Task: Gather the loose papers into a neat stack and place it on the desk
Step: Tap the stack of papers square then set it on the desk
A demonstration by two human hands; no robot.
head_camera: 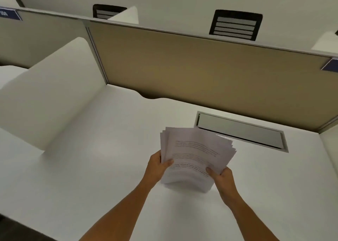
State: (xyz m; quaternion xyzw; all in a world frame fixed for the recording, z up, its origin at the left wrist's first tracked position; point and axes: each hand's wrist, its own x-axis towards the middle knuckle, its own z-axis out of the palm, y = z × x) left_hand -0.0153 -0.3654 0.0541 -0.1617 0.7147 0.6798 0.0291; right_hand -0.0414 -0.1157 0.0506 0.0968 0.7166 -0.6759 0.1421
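A bundle of white printed papers (pixel 193 149) is held upright and tilted over the white desk (pixel 100 158), its lower edge near or on the surface. The sheets are fanned out unevenly at the top and right edges. My left hand (pixel 158 165) grips the bundle's left side with the thumb on the front page. My right hand (pixel 222 179) grips the lower right corner, thumb also on the front.
A tan partition panel (pixel 201 67) walls off the back of the desk. A grey cable tray lid (pixel 241 130) is set into the desk just behind the papers. A white side divider (pixel 51 98) stands at the left. Two black chairs (pixel 236 25) show beyond the partition.
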